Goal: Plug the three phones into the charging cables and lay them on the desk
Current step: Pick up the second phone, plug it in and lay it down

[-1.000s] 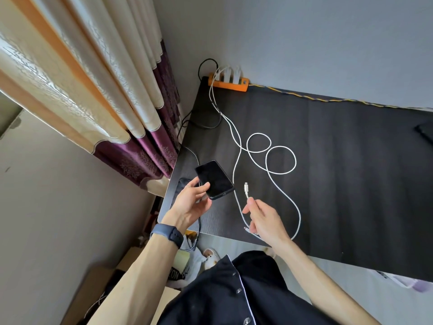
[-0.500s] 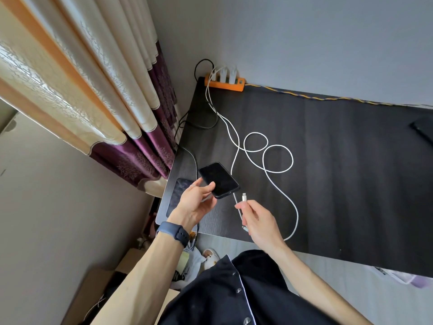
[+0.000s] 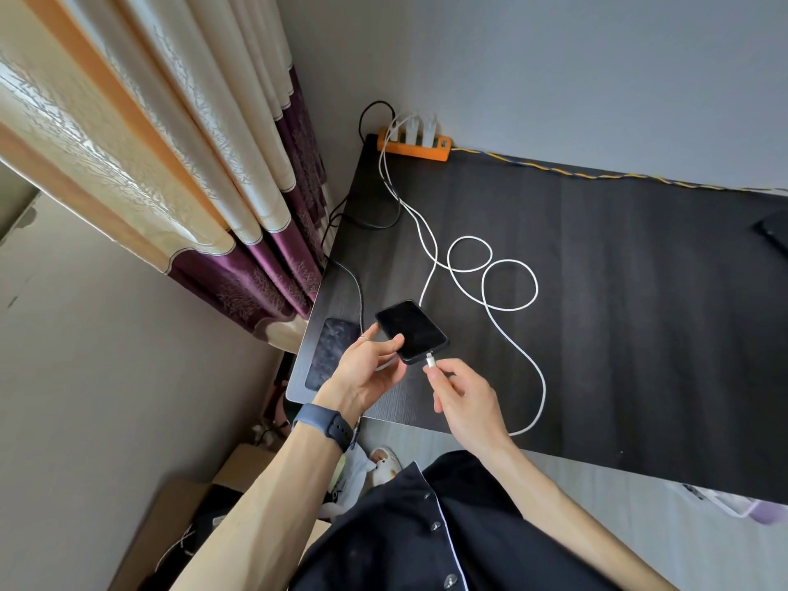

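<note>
My left hand (image 3: 367, 368) holds a black phone (image 3: 411, 330) screen-up, a little above the dark desk (image 3: 618, 317). My right hand (image 3: 462, 398) pinches the plug (image 3: 430, 361) of a white charging cable (image 3: 511, 292), its tip right at the phone's bottom edge. The cable loops across the desk back to white chargers in an orange power strip (image 3: 415, 143) at the far corner. A second phone (image 3: 330, 354) lies flat at the desk's left edge with a dark cable (image 3: 356, 287) leading to it. A third dark phone (image 3: 774, 232) shows at the right border.
Curtains (image 3: 170, 164) hang left of the desk. A yellow-blue braided cord (image 3: 597, 174) runs along the desk's back edge by the wall. Below the front edge are boxes (image 3: 179, 518) and bags on the floor.
My right hand has brought the white plug up and left to the phone's bottom edge. My left hand has turned the phone's bottom end toward the plug.
</note>
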Available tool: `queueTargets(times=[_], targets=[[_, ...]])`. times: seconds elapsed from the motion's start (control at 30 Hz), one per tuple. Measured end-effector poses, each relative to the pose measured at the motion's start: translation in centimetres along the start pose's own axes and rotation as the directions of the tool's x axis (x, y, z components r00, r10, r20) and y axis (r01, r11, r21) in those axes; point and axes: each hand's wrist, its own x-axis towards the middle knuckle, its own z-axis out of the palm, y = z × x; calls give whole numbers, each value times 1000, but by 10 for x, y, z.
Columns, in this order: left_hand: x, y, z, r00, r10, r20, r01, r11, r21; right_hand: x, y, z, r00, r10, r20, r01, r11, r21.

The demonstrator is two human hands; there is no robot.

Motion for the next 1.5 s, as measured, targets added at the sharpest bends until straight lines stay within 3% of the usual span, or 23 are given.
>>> queueTargets(times=[0.4, 0.6, 0.8, 1.07, 1.4, 1.5], targets=[[-1, -1, -4, 986, 110, 122, -124, 985, 117, -2, -1, 2, 996, 77, -37, -77, 997, 18], [-13, 0, -1, 968, 221, 121, -248, 924, 291, -2, 0, 4, 996, 73, -54, -74, 997, -13], [-19, -6, 2, 957, 258, 130, -286, 913, 292, -2, 2, 6, 987, 151, -56, -144, 984, 107], [-16, -9, -1, 951, 283, 120, -307, 907, 290, 0, 1, 13, 985, 155, -78, -146, 983, 112], [-8, -2, -15, 953, 274, 130, -303, 880, 366, 2, -2, 19, 991, 132, -26, -128, 983, 134], [-4, 3, -25, 963, 241, 122, -269, 888, 374, 7, -2, 16, 984, 122, 132, -130, 990, 54]])
